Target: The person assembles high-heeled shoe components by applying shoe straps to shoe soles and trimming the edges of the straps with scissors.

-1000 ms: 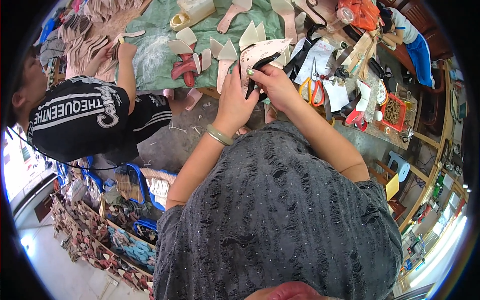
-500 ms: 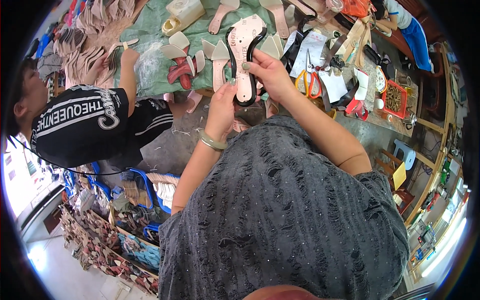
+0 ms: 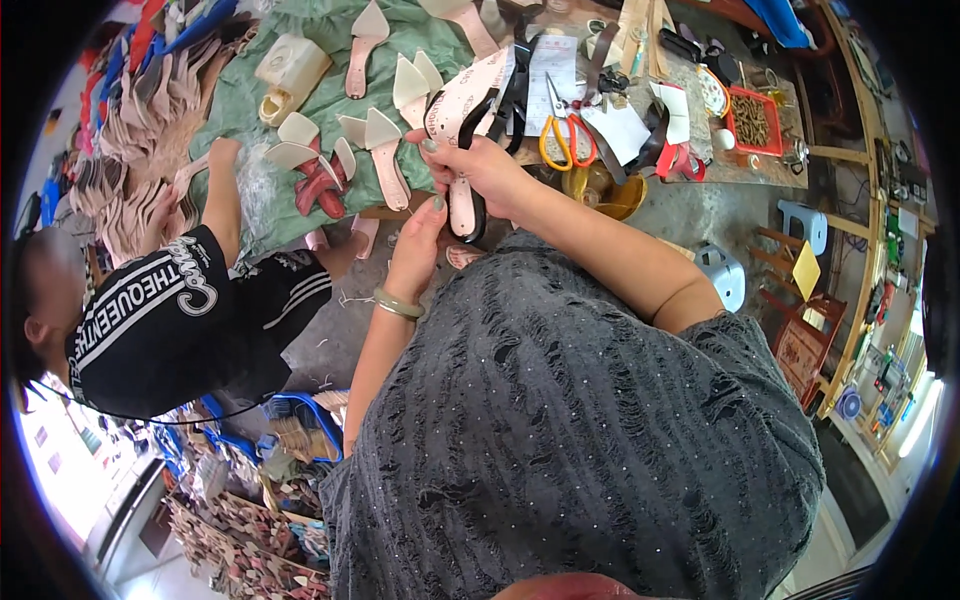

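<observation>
I hold a pale pink shoe sole (image 3: 463,100) with a black strap (image 3: 476,150) upright in front of me. My right hand (image 3: 480,165) is closed around its middle, over the strap. My left hand (image 3: 418,245) sits just below, fingers up against the sole's lower end near the heel. A green bangle (image 3: 398,303) is on my left wrist. The lower tip of the sole is partly hidden by my hands.
Several pointed pale soles (image 3: 385,140) lie on a green cloth (image 3: 250,110). A person in a black shirt (image 3: 170,320) at left reaches onto the cloth. Orange-handled scissors (image 3: 565,135), papers and a red tray (image 3: 752,118) lie at right. Stacked soles (image 3: 130,170) fill the far left.
The sole has swung from lying sideways to standing upright in my hands. My right hand has shifted down to its middle, and my left hand has dropped to its lower end.
</observation>
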Available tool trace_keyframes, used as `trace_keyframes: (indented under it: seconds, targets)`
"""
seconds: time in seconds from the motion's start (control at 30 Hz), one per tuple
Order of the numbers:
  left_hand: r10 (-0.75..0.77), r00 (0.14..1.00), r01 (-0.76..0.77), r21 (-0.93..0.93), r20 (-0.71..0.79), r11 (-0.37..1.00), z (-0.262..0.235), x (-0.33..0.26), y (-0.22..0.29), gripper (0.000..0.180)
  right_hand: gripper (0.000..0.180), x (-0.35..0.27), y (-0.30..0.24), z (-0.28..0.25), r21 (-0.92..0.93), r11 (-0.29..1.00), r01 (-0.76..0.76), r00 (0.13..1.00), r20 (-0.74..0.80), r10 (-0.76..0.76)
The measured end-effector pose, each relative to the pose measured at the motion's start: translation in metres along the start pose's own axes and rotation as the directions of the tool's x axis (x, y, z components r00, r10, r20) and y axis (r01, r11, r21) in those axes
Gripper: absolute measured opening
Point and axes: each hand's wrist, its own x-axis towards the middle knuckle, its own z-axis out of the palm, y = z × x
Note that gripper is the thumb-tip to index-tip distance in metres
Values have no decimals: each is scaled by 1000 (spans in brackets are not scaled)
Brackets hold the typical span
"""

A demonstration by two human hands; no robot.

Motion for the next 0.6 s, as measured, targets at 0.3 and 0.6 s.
trace_keyframes:
  seconds: [0.3, 0.6]
  targets:
    - [6, 997, 6, 151, -77, 989, -37, -5, -15, 43, 45, 7, 22, -108, -863, 486, -136, 787, -392, -476]
    - [-56, 984, 68, 68, -168, 995, -40, -20, -34, 32, 67, -32, -39, -209, -816, 320, -481, 486, -552, -678]
